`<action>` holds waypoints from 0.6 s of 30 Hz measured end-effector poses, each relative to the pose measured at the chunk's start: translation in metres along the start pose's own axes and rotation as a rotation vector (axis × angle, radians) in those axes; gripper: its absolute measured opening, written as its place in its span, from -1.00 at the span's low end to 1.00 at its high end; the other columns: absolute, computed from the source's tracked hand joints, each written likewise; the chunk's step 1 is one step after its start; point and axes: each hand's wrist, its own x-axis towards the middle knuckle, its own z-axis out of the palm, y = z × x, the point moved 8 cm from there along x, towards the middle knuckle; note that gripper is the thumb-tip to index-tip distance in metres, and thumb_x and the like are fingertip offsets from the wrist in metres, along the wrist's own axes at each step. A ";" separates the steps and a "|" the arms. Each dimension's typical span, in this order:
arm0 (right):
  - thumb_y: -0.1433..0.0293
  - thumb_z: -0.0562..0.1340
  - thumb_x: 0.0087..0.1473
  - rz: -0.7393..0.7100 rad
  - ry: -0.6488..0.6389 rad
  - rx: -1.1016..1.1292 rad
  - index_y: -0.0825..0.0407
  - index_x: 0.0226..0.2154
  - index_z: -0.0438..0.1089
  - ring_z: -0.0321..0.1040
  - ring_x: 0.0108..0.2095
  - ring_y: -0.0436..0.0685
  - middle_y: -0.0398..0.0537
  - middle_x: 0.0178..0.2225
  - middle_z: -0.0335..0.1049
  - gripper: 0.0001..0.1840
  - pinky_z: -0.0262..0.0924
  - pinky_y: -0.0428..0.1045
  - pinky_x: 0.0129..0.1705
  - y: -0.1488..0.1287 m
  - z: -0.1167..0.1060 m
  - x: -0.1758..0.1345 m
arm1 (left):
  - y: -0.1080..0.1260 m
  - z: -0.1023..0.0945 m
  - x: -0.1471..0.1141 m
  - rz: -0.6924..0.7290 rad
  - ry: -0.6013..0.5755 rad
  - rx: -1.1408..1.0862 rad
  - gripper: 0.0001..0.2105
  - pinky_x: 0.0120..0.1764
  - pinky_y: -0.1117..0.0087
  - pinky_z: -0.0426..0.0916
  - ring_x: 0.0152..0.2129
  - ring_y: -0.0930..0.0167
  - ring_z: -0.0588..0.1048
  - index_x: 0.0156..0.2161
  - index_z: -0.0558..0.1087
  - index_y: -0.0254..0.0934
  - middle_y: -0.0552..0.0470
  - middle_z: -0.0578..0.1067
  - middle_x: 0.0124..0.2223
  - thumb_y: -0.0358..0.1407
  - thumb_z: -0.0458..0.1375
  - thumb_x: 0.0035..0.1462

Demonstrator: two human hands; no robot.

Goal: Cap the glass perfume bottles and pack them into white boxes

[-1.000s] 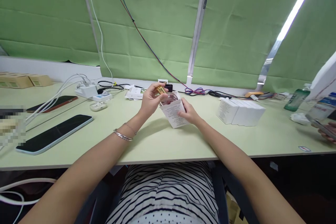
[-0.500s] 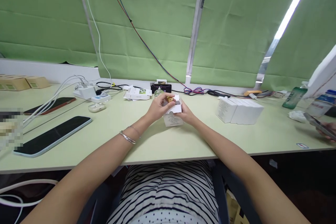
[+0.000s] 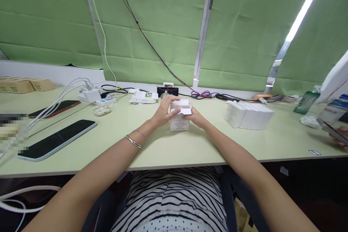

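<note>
A small white carton (image 3: 179,123) with fine print on its front stands upright on the table in front of me, its top flaps open. My left hand (image 3: 164,111) is at its left side, thumb by the front flap and fingers over the back of the opening. My right hand (image 3: 197,117) grips the carton's right side, with the thumb near the front flap. A speck of gold shows at the opening; most of whatever is inside is hidden. Behind my left fingers a clear round bottle (image 3: 164,95) is partly covered.
Several white cartons (image 3: 248,115) stand in a row at right. A phone (image 3: 58,139), an earbud case (image 3: 102,111) and a power strip (image 3: 89,94) lie left. A black display (image 3: 171,91) and flat white packaging (image 3: 143,96) are behind. Another person's hand (image 3: 339,136) holds a phone at far right.
The gold-coloured piece that was between my left fingers has gone down into the carton. My left fingers now rest at its opening, and the back flap stands up more visibly.
</note>
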 end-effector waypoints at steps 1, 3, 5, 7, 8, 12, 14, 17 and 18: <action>0.42 0.26 -0.29 -0.015 0.029 -0.031 0.00 -0.14 0.12 0.24 -0.13 0.16 -0.09 -0.16 0.28 -0.43 0.15 0.09 -0.08 0.001 -0.004 0.001 | -0.002 -0.001 -0.001 0.009 0.000 0.019 -0.63 -0.03 0.19 0.18 -0.10 0.28 0.27 -0.06 0.25 -0.25 -0.09 0.34 -0.08 -0.04 0.01 0.12; 0.38 0.27 -0.24 -0.044 0.083 -0.099 -0.01 -0.15 0.10 0.27 -0.18 0.14 -0.08 -0.18 0.29 -0.46 0.18 0.08 -0.13 0.002 -0.011 0.002 | -0.008 0.000 -0.002 0.011 -0.017 0.046 -0.61 0.01 0.17 0.14 -0.05 0.27 0.24 -0.05 0.24 -0.24 -0.10 0.32 -0.05 -0.04 0.04 0.10; 0.32 0.27 -0.20 -0.066 0.116 -0.160 -0.03 -0.15 0.07 0.29 -0.24 0.11 -0.08 -0.21 0.30 -0.47 0.21 0.06 -0.20 0.004 -0.016 0.002 | -0.013 0.002 -0.002 0.005 -0.039 0.062 -0.68 0.00 0.18 0.14 -0.06 0.29 0.26 -0.10 0.27 -0.23 -0.08 0.34 -0.06 -0.08 0.04 0.12; 0.27 0.28 -0.19 -0.091 0.136 -0.202 -0.04 -0.15 0.05 0.30 -0.27 0.09 -0.09 -0.23 0.31 -0.45 0.22 0.04 -0.24 0.003 -0.019 0.002 | -0.017 0.001 -0.001 -0.008 -0.029 0.078 -0.79 -0.02 0.20 0.15 -0.10 0.31 0.29 -0.18 0.31 -0.22 -0.05 0.37 -0.10 -0.15 -0.01 0.17; 0.27 0.28 -0.19 -0.103 0.138 -0.216 -0.05 -0.14 0.03 0.31 -0.28 0.09 -0.09 -0.23 0.31 -0.44 0.23 0.04 -0.25 0.002 -0.019 0.001 | -0.018 -0.001 0.000 -0.020 -0.003 0.088 -0.81 -0.03 0.20 0.15 -0.12 0.32 0.30 -0.23 0.33 -0.23 -0.04 0.38 -0.13 -0.17 -0.03 0.19; 0.28 0.30 -0.19 -0.142 0.130 -0.251 -0.05 -0.06 -0.05 0.31 -0.29 0.08 -0.05 -0.19 0.30 -0.32 0.22 0.05 -0.23 -0.008 -0.016 -0.001 | -0.022 -0.013 0.001 -0.091 0.110 0.132 -0.79 -0.14 0.24 0.21 -0.24 0.32 0.32 -0.35 0.35 -0.25 -0.03 0.35 -0.29 -0.20 -0.04 0.18; 0.27 0.28 -0.16 -0.161 0.137 -0.247 -0.04 -0.03 -0.09 0.31 -0.28 0.09 -0.04 -0.19 0.30 -0.31 0.22 0.06 -0.22 -0.013 -0.016 -0.002 | -0.024 -0.014 0.002 -0.109 0.104 0.152 -0.80 -0.18 0.25 0.22 -0.29 0.33 0.33 -0.38 0.35 -0.24 -0.01 0.34 -0.34 -0.20 -0.03 0.17; 0.22 0.25 -0.11 -0.195 0.143 -0.219 -0.05 -0.01 -0.11 0.30 -0.27 0.09 -0.04 -0.20 0.29 -0.32 0.23 0.05 -0.22 -0.019 -0.016 -0.003 | -0.027 -0.013 0.001 -0.119 0.081 0.168 -0.81 -0.21 0.26 0.22 -0.34 0.33 0.33 -0.40 0.33 -0.23 0.02 0.35 -0.38 -0.21 -0.03 0.16; 0.21 0.25 -0.11 -0.201 0.143 -0.214 -0.05 -0.01 -0.11 0.30 -0.27 0.08 -0.04 -0.20 0.28 -0.32 0.23 0.04 -0.23 -0.020 -0.016 -0.004 | -0.027 -0.013 0.001 -0.119 0.081 0.170 -0.81 -0.21 0.27 0.22 -0.35 0.34 0.33 -0.40 0.33 -0.23 0.02 0.35 -0.39 -0.21 -0.03 0.16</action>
